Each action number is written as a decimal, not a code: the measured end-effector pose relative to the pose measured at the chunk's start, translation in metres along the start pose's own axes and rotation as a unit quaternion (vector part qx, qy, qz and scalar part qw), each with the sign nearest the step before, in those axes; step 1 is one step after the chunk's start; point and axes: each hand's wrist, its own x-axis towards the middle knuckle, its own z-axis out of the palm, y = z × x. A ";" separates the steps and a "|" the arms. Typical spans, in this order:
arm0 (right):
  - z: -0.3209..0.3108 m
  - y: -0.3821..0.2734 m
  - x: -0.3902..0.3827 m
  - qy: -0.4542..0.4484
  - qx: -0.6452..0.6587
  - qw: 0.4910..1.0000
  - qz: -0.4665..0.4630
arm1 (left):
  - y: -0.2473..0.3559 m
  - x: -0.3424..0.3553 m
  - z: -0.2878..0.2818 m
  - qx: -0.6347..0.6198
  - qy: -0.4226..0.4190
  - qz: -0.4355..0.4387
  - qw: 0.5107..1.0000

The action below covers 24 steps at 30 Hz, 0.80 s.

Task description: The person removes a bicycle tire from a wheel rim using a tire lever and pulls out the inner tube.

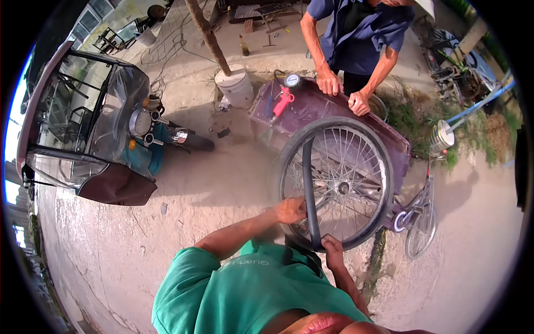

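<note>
A spoked bicycle wheel (384, 183) with a black tyre stands tilted in front of me, against a purple-brown metal cart bed (258, 114). A black inner tube (309, 183) hangs out of the tyre and runs across the spokes on the left side. My left hand (292, 210) is closed round the left edge of the tyre, its fingertips partly hidden. At the bottom of the wheel, my right hand (333, 249) grips the lower end of the inner tube beside the tyre.
Across the cart, a person in a dark blue shirt rests both hands (345, 94) on its edge. A red inflator with a gauge (285, 103) lies on the cart. Left stands a covered three-wheeler (117, 133); a white bucket (236, 86) holds a post. A bicycle (421, 222) is right.
</note>
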 end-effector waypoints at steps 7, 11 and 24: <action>0.028 0.031 0.029 -0.052 -0.041 0.997 -0.039 | -0.015 0.041 -0.002 -0.630 0.050 -0.127 0.765; 0.045 0.011 0.035 -0.062 -0.116 0.986 -0.103 | 0.047 0.034 -0.028 -0.454 0.085 -0.153 0.874; 0.004 -0.091 0.080 -0.049 0.698 0.714 -0.035 | 0.103 -0.156 -0.035 0.015 -0.084 0.339 0.937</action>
